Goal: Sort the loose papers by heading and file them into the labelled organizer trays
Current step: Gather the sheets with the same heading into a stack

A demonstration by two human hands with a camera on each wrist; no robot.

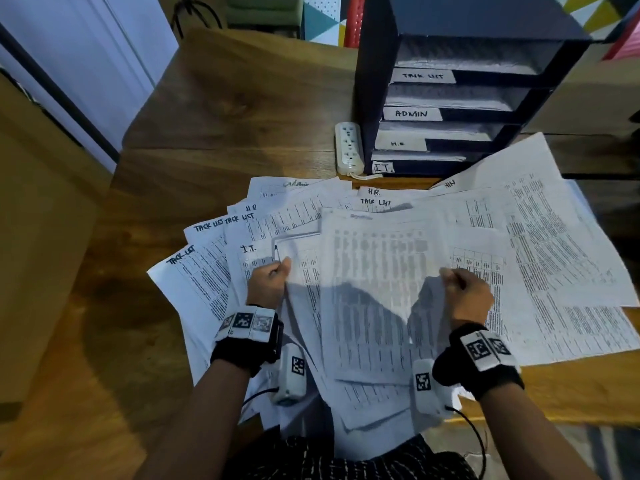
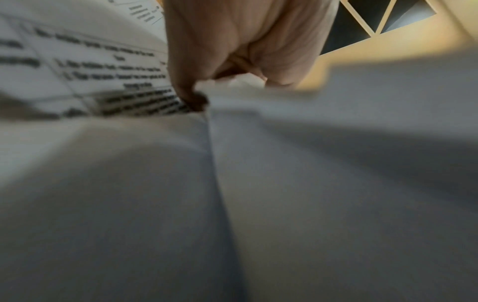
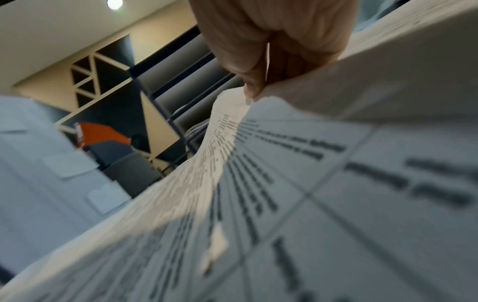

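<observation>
- Right now both hands are up over the desk, sharing a thin bundle of printed sheets (image 1: 374,299) between them, well in front of the organizer (image 1: 460,98).
- Left hand (image 1: 268,282) has its fingers curled on the bundle's left edge, thumb pressed on top; the left wrist view shows the thumb (image 2: 191,90) nipping the paper edge.
- Right hand (image 1: 465,294) is fisted round the right edge, and the right wrist view shows a fingertip (image 3: 252,90) pinching a curling, floppy corner.
- Held sheets are limp white paper, printed with grey tables, sagging toward the person's lap.
- Loose papers (image 1: 554,244) fan out flat across the wooden desk (image 1: 221,109) in front of the organizer, overlapping, with handwritten headings: "TASK LIST", "H.R", "I.T.", "admin".
- Now the organizer: a dark blue, boxy tower at the desk's back right, four stacked open trays.
- Top tray (image 1: 474,57) carries a white label reading roughly "TASK LIST" and holds a pale stack.
- Next down, the "ADMIN" tray (image 1: 450,98) also holds sheets.
- Below it, the "H.R" tray (image 1: 440,131) has paper inside.
- Bottom tray (image 1: 419,157), tagged "I.T.", shows a thin layer of sheets.
- Just left of the organizer's base lies a white plastic power strip (image 1: 349,148), long and rounded.
</observation>
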